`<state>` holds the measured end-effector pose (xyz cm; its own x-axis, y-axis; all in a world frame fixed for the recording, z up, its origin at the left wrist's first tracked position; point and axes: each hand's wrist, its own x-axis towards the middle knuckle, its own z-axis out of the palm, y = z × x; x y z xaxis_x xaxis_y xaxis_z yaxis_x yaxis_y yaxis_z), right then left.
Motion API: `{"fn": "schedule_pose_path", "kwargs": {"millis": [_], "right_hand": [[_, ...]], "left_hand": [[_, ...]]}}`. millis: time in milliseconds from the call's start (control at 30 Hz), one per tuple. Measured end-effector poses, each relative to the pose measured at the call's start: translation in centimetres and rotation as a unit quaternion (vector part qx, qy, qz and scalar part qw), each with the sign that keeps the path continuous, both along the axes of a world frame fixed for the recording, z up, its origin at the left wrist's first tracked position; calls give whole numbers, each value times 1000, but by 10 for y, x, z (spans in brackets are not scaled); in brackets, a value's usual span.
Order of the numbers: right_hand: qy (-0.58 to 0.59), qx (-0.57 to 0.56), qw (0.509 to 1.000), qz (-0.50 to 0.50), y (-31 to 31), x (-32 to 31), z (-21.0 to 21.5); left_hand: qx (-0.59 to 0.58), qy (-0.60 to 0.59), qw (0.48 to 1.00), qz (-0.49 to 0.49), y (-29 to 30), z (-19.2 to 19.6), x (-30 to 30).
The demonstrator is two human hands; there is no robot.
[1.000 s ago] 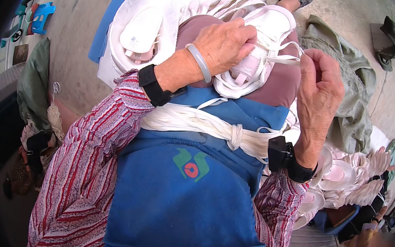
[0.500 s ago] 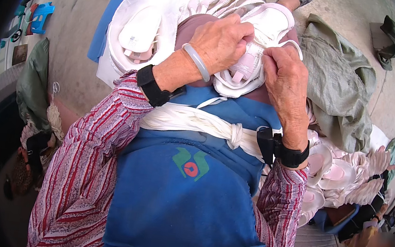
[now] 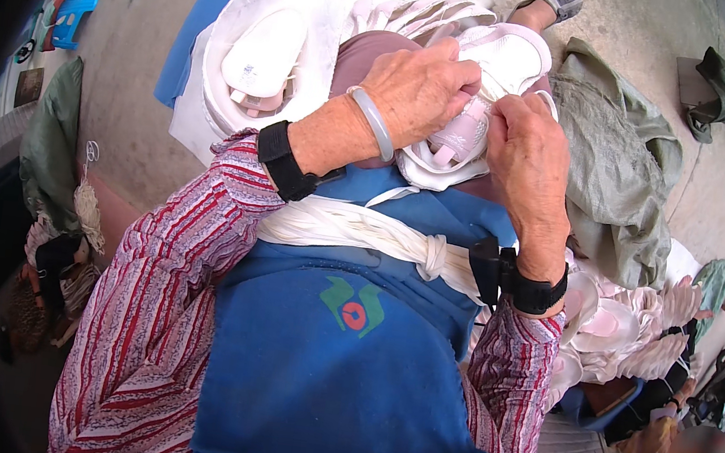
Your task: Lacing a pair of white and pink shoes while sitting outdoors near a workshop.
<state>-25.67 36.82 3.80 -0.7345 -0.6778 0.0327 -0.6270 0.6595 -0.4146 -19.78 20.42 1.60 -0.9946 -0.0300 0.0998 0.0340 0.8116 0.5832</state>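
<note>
A white shoe upper with pale pink parts lies across my lap, its toe end pointing away from me. My left hand is closed in a pinch over the upper's left side, at the lacing. On the opposite side, my right hand pinches too, and a white shoelace loops out behind its fingers. The fingertips nearly meet, and what lies exactly between them is partly hidden. A knotted bundle of white laces crosses my waist over a blue apron.
Left of the upper, a white shoe piece rests on white material, near a row of stacked uppers. Grey-green cloth lies at the right. Beyond it are piled pink-and-white uppers and another person at lower right.
Both hands stay pinched over the upper and have shifted slightly right and nearer to me, with the upper shifting too. The whole view has turned a little.
</note>
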Motion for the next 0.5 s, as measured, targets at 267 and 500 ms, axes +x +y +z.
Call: {"fn": "schedule_pose_path", "kwargs": {"millis": [267,500], "right_hand": [[15,43,999,-7,-5,3,-1],[-139,-90,985,-48,6,-7,-18]], "left_hand": [[-3,-1,1000,2,0,0,1],[11,-39,999,3,-2,2,-2]]}}
